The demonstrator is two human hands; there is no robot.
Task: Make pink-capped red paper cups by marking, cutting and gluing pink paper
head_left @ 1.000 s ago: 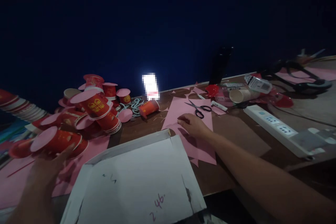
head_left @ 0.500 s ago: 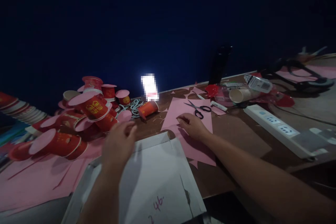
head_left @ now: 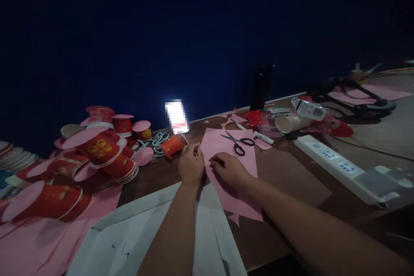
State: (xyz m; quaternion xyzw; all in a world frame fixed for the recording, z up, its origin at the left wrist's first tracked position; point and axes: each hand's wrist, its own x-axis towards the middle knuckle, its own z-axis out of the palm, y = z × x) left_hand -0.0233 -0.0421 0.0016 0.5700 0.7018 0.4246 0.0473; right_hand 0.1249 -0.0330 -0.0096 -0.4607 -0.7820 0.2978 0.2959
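My left hand (head_left: 191, 164) is over the left edge of a pink paper sheet (head_left: 247, 198), its fingers curled in and thumb close to the index finger. Beside it, my right hand (head_left: 230, 170) rests on that sheet with bent fingers pressed together, pointing left. Whatever either hand pinches is too small or hidden to make out. Black-handled scissors (head_left: 237, 141) lie with blades apart at the top of the sheet, touched by neither hand. A red paper cup (head_left: 174, 145) lies on its side just beyond my left hand.
Red paper cups with pink paper discs (head_left: 100, 146) are heaped on the left. A white box (head_left: 142, 211) lies under my left forearm. At right are a power strip (head_left: 336, 168), nested cups in plastic (head_left: 289, 123) and a glue tube (head_left: 263, 138). A lit phone (head_left: 177, 115) stands behind.
My left hand has moved right, from above the box's far left edge to beside my right hand. The right hand stays on the pink sheet. The view has shifted slightly.
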